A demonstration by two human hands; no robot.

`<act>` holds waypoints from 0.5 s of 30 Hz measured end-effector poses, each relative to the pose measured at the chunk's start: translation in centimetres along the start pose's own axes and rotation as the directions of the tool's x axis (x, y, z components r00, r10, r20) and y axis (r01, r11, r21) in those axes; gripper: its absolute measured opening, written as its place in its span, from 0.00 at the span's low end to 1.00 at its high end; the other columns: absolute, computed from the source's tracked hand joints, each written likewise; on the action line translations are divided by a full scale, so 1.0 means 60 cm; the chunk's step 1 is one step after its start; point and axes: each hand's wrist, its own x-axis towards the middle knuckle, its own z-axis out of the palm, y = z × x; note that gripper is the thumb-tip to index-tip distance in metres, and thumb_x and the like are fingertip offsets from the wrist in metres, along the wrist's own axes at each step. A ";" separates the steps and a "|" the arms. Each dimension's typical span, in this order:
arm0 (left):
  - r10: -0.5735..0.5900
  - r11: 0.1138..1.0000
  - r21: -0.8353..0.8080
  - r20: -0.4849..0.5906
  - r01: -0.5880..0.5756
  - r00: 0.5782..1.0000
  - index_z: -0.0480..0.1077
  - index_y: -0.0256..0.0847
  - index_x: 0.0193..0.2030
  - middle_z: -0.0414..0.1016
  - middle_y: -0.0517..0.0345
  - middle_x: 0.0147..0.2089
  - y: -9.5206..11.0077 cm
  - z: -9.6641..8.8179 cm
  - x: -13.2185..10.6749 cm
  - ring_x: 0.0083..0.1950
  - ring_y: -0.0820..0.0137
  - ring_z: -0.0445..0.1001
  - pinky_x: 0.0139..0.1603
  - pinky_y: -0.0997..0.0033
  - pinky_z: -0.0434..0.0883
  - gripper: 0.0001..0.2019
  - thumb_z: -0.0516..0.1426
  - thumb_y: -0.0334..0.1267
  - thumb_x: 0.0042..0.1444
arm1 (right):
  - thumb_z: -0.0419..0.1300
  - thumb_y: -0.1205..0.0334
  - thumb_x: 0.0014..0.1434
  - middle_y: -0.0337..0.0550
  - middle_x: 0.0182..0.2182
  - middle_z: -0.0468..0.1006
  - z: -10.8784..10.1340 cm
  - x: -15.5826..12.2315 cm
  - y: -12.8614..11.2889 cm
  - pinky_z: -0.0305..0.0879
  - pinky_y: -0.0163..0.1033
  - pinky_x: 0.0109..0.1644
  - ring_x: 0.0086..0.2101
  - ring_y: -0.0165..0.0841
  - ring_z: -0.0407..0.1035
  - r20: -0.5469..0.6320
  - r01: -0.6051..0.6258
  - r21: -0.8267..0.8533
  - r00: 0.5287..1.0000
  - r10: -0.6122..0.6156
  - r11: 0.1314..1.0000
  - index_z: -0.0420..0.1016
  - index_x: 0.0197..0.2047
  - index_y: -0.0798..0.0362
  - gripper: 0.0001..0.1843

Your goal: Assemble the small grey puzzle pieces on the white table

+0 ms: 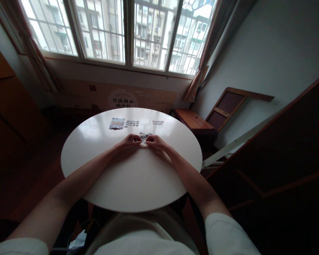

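Observation:
A loose pile of jigsaw pieces [145, 135] lies on the round white table [133, 184], directly beyond my fingertips. At the pile's left front edge, my left hand [132, 140] has thumb and fingers pinched together on a small jigsaw piece. Close beside it, my right hand [154, 141] is pinched in the same way at the near side of the pile. The tips of both hands almost meet, and they partly cover what they hold. Farther back sit sorted rows of jigsaw pieces [132, 123] and a smaller group of jigsaw pieces [157, 122] to the right.
A picture sheet or packet [117, 123] lies left of the sorted rows. Beyond the table's right edge stand a low wooden stand [192, 118] and a folded wooden chair [224, 106]. Barred windows [127, 33] and a printed banner [95, 94] are behind.

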 end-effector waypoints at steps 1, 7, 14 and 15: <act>-0.001 1.000 0.005 0.001 0.001 1.000 0.74 0.31 0.32 0.74 0.55 0.27 0.001 0.000 0.000 0.28 0.76 0.66 0.28 0.78 0.62 0.14 0.58 0.43 0.50 | 0.59 0.62 0.49 0.40 0.24 0.73 0.000 0.000 0.000 0.57 0.31 0.29 0.25 0.26 0.64 -0.002 0.000 -0.003 1.000 0.000 1.000 0.75 0.31 0.61 0.09; -0.003 1.000 0.019 -0.001 0.003 1.000 0.74 0.31 0.32 0.74 0.56 0.28 0.000 0.001 0.000 0.28 0.76 0.66 0.28 0.78 0.62 0.14 0.57 0.43 0.51 | 0.59 0.62 0.49 0.39 0.23 0.72 0.001 0.000 0.001 0.58 0.31 0.29 0.25 0.26 0.63 -0.006 -0.008 -0.004 1.000 0.008 1.000 0.75 0.31 0.60 0.10; 0.003 1.000 0.021 0.007 -0.003 1.000 0.74 0.31 0.32 0.74 0.55 0.28 -0.004 0.001 0.001 0.28 0.76 0.66 0.29 0.78 0.62 0.15 0.57 0.44 0.51 | 0.59 0.60 0.50 0.40 0.23 0.72 0.001 0.001 0.006 0.56 0.30 0.28 0.25 0.25 0.62 -0.011 0.008 -0.020 1.000 -0.009 1.000 0.74 0.31 0.61 0.11; 0.002 1.000 0.022 0.003 -0.002 1.000 0.74 0.31 0.32 0.74 0.55 0.28 -0.003 0.001 0.001 0.28 0.76 0.66 0.28 0.78 0.62 0.14 0.57 0.44 0.51 | 0.59 0.60 0.50 0.39 0.23 0.72 0.002 0.002 0.006 0.56 0.30 0.28 0.25 0.25 0.62 -0.015 0.013 -0.027 1.000 -0.014 1.000 0.74 0.31 0.61 0.11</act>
